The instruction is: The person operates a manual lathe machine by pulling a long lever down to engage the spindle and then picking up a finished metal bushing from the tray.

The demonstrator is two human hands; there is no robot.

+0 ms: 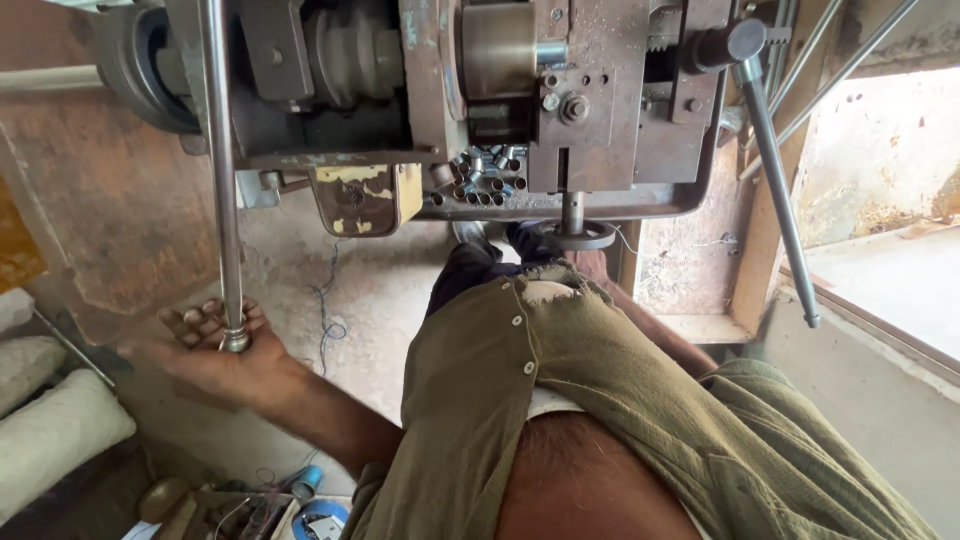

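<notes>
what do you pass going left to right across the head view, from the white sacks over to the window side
white sacks → left hand gripping the end of the long steel rod → yellow-patched plate → pile of small metal tubes → small handwheel → grey lever handle → bright ledge

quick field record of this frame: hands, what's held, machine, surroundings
left hand: fingers curled round the lower end of a long upright steel rod
right hand: not in view
machine: rusty brown metal lathe-like machine, above the hand
parts: small cut steel tube pieces heaped in the machine's tray
lever: grey metal lever at right, untouched
floor: white sacks at left
</notes>
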